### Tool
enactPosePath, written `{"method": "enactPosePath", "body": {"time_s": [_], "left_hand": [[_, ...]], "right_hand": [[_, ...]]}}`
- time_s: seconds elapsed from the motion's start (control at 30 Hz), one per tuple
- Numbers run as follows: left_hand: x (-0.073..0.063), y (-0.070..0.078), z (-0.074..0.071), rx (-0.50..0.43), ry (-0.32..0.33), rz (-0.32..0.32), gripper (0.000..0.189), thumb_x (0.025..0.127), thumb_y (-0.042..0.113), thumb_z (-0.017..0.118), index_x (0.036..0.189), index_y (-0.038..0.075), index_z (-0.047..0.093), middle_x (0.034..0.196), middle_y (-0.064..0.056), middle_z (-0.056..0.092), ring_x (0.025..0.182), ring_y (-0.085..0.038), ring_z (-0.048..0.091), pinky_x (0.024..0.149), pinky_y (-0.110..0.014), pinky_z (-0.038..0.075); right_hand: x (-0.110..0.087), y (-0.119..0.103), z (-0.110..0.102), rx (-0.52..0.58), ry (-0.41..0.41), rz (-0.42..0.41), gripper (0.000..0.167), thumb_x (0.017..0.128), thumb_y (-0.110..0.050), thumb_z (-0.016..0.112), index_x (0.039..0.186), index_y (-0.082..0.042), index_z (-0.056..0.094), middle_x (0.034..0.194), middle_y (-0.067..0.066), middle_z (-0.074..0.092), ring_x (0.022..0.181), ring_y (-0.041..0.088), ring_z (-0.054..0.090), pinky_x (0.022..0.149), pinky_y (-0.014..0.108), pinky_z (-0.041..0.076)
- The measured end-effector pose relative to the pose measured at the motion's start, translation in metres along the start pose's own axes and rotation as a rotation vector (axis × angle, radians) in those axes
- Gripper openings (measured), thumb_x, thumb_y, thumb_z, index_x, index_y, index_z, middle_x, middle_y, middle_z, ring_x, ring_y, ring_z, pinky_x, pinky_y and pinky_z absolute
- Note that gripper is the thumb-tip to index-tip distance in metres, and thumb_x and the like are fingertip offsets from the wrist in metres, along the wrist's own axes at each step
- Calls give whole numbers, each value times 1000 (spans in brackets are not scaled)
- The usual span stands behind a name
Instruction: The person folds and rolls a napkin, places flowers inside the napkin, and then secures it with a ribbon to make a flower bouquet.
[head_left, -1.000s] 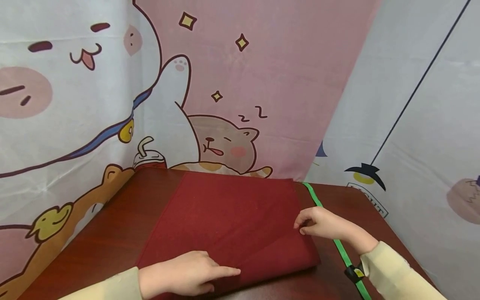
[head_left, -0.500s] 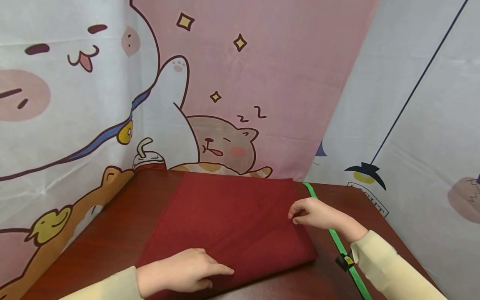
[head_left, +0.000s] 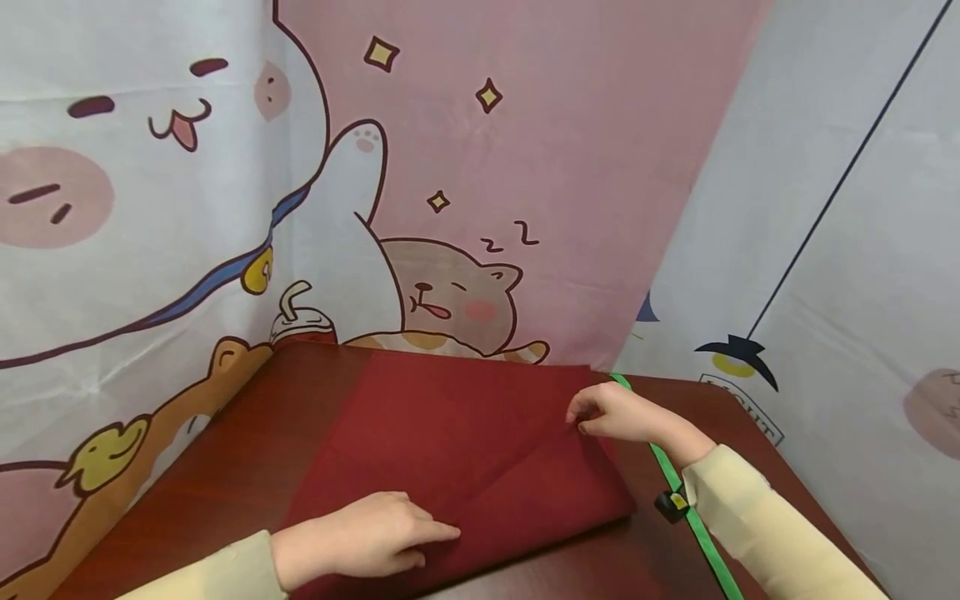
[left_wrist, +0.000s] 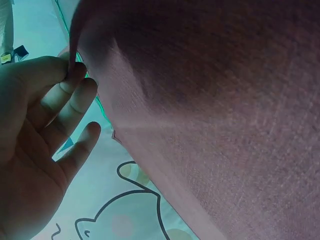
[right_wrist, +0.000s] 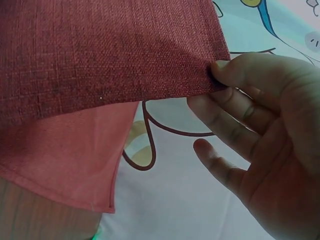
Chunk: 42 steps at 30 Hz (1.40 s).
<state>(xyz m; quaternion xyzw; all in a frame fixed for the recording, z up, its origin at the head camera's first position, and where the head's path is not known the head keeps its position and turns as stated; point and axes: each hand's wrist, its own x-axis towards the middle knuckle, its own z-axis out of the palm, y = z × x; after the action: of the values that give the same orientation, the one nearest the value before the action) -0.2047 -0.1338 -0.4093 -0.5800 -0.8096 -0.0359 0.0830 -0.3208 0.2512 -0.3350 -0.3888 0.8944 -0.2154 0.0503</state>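
A dark red cloth [head_left: 442, 417] lies over the brown table, with a diagonal fold line running between the two hands. At the cloth's near side, my left hand [head_left: 375, 535] has its index finger pointing right. The left wrist view shows that hand [left_wrist: 45, 105] pinching the cloth's edge [left_wrist: 75, 35] between thumb and index finger. Farther back at the right side is my right hand [head_left: 618, 412]. In the right wrist view its thumb and index finger pinch a corner of the cloth [right_wrist: 150, 55], held above a lower layer [right_wrist: 75, 155].
A green strip [head_left: 708, 546] runs along the table's right side, under the right forearm. Near the right cuff sits a small black box [head_left: 671, 504] with a yellow mark. Printed cartoon curtains [head_left: 570, 167] hang close behind and beside the table [head_left: 247, 433].
My right hand has moved away from me and left, with the cloth in its grip. My left hand has shifted slightly left. The diagonal fold line shows more sharply.
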Motion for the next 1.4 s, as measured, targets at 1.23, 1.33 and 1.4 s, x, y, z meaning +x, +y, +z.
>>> {"method": "enactPosePath", "body": {"time_s": [1.23, 1.33, 1.4], "left_hand": [[-18, -28, -9, 23, 36, -92, 50, 82, 19, 77, 130, 15, 61, 110, 10, 68, 93, 2, 61, 73, -21, 45], [-19, -30, -10, 50, 55, -105, 50, 81, 20, 77, 129, 14, 62, 109, 10, 68, 92, 1, 61, 74, -23, 46], [-20, -31, -11, 60, 65, -115, 50, 81, 19, 78, 128, 14, 62, 108, 10, 68, 92, 0, 62, 74, -24, 47]], "right_hand": [[93, -21, -27, -131, 75, -87, 15, 80, 2, 68, 86, -12, 70, 80, -9, 65, 74, 7, 58, 69, 29, 49], [100, -24, -31, -130, 75, -84, 14, 81, 1, 68, 87, -12, 70, 80, -9, 65, 75, 7, 59, 70, 30, 50], [104, -26, -33, -125, 82, -80, 12, 81, 0, 69, 87, -10, 71, 79, -8, 66, 75, 7, 61, 71, 30, 50]]}}
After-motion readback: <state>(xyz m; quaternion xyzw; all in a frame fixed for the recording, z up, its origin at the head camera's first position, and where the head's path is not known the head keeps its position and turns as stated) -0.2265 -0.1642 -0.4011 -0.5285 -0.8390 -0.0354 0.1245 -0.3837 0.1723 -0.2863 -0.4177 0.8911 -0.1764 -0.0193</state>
